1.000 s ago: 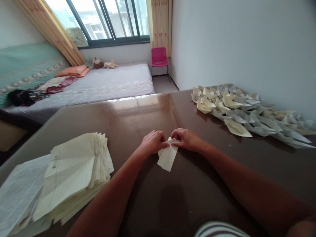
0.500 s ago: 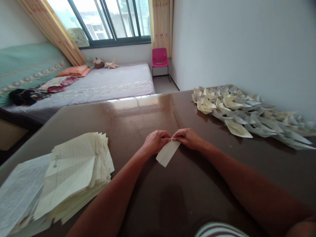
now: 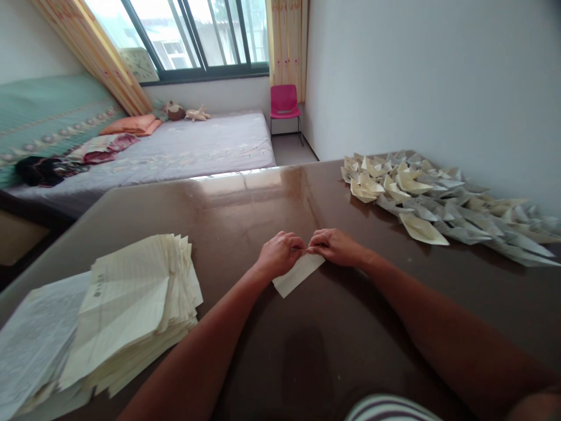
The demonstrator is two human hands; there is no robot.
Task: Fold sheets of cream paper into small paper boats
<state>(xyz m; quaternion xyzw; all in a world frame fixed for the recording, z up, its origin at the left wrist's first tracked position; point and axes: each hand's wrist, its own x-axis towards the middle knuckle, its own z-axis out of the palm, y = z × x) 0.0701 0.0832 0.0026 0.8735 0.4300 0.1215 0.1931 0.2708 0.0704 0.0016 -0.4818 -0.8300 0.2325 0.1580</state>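
Note:
A small folded piece of cream paper (image 3: 298,275) lies slanted over the brown table (image 3: 245,222), its lower corner pointing toward me. My left hand (image 3: 281,252) is closed on its upper left edge, with the fingertips pinching the paper. Close beside it, my right hand (image 3: 333,245) pinches the upper right part between thumb and fingers. The two sets of fingertips nearly touch and cover the top of the paper, so the fold there is hidden.
At the left rests a thick stack of creased paper sheets (image 3: 127,292), with greyer printed sheets (image 3: 39,333) beside it. Many folded paper boats (image 3: 423,228) crowd the right side along the wall. Beyond the table are a bed (image 3: 210,140) and a pink chair (image 3: 284,104).
The folded paper has turned, its lower end swinging left and looking wider. Both hands have shifted slightly, staying pinched on it.

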